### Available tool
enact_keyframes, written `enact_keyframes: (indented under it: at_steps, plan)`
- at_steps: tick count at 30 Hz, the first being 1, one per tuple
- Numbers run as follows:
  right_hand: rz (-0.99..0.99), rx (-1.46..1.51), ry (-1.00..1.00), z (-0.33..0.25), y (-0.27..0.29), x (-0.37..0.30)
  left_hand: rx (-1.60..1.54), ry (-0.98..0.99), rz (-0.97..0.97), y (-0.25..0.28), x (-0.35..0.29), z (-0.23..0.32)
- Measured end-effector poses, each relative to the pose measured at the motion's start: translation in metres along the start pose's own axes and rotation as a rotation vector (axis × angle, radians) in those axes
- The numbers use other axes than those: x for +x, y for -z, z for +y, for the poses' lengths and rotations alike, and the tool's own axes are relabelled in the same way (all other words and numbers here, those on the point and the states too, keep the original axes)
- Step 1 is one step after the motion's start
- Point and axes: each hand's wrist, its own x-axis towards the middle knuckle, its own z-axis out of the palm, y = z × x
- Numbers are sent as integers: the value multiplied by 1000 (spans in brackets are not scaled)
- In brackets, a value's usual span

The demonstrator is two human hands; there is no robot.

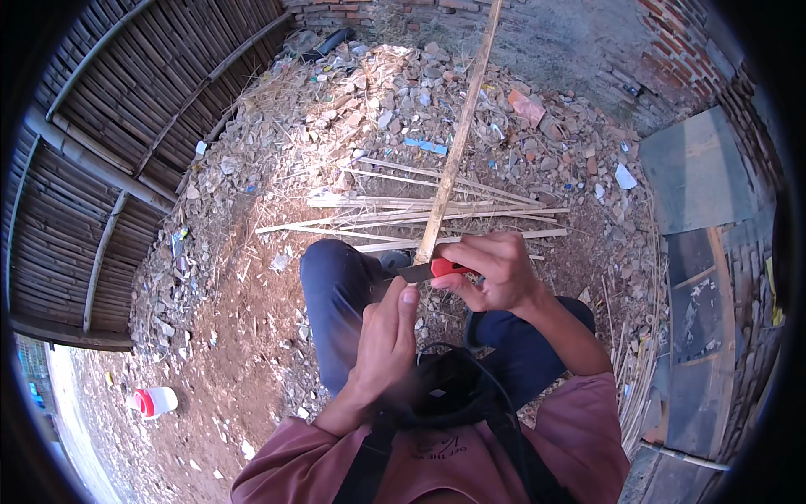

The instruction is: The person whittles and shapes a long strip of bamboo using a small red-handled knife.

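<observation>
My right hand [495,273] is closed round the red handle of a knife [453,267]. Its dark, broad blade lies across the near end of a long bamboo strip [457,151], which runs up and away from me toward the far wall. Just below the blade, my left hand [389,332] is closed, thumb and fingers pressed together at the strip's near end. Both hands meet between my bent knees. Beyond them, several pale split bamboo strips [378,220] lie in a loose pile on the ground.
Rubble and broken brick [361,109] cover the ground up to a brick wall [571,50]. A bamboo-slat panel [109,160] stands at left. A white jug with a red lid [155,401] sits at lower left. Boards [701,181] lean at right, near thin strips [642,370].
</observation>
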Motion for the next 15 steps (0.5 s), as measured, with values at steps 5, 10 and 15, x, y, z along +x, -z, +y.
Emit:
enact_keyframes:
  at_steps: [5, 10, 15]
  plan:
    - [37, -39, 5, 1, 0, 0, 20, 13, 8, 0, 1, 4]
    - [48, -72, 2, -1, 0, 1, 17, 15, 8, 0, 1, 1]
    - [28, -109, 7, -3, 1, 3, 20, 8, 6, 3, 0, 1]
